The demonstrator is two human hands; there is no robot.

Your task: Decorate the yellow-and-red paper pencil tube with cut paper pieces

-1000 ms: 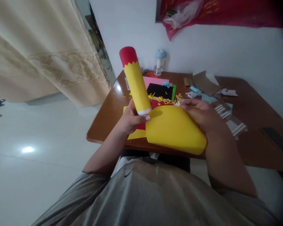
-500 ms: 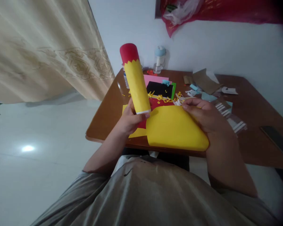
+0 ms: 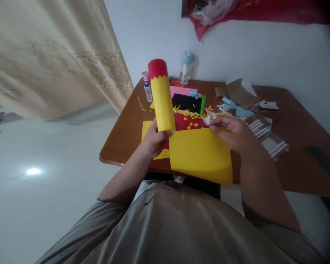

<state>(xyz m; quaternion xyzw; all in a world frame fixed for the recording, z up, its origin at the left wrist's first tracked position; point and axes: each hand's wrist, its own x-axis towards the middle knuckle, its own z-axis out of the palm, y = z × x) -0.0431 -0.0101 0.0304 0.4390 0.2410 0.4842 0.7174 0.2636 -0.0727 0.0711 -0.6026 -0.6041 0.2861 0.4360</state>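
My left hand [image 3: 154, 141] is closed around the bottom of an upright paper tube [image 3: 161, 99], yellow with a red zigzag-edged top. Beside it my right hand [image 3: 232, 134] pinches the far edge of a yellow paper sheet [image 3: 200, 154], which hangs over the near edge of the brown table [image 3: 123, 124]. The tube's lower end sits just left of the sheet's top left corner. Under both lie a red sheet [image 3: 187, 123] and another yellow sheet [image 3: 147, 128].
Further back lie a black sheet [image 3: 187, 103] on pink and green paper, yellow paper scraps, a small glue bottle [image 3: 147, 91], a blue-capped bottle [image 3: 186, 68], cardboard pieces [image 3: 239, 95] and striped clear packets [image 3: 266, 135]. A dark phone [image 3: 321, 163] lies far right. A beige curtain hangs left.
The tube has come down and stands more upright. The yellow sheet, curled a second ago, now hangs flatter over the table edge. My right hand has moved slightly away from me.
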